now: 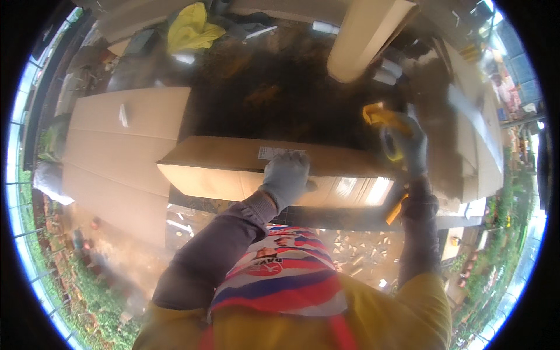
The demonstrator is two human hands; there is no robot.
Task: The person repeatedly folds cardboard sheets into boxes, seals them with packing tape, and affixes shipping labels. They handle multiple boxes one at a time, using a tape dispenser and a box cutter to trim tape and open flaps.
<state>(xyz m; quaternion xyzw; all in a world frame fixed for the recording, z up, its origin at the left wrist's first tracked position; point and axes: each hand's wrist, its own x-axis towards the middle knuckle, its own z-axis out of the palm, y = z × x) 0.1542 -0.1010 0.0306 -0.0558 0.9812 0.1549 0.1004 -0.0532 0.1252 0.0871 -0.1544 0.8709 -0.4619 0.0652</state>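
Head view, sole entry.

Item: one long cardboard box [221,182], closed side up, lying crosswise in front of the person along the near edge of a dark table [245,105]; white label [269,153] on its upper part, shiny strips near its right end.

Item: left hand [286,178], grey glove, resting on the middle of the box. Fingers curled and close together over the long edge, thumb out to the right; whether they pinch the cardboard cannot be told.

Item: right hand [413,144], grey glove, raised beyond the right end of the box, fingers closed around an orange tape dispenser [384,115] with a yellow roll [396,156]. This area is blurred, so the single fingers, and whether tape touches the box, are uncertain.

Surroundings: flat cardboard sheet [125,131] to the left; yellow cloth [192,29] and a tall folded cardboard piece [364,41] at the far side.

Step, as judged: taping the box, at its right end. The next move would seem to call for a steady left hand and tape pressed flat along the cardboard.
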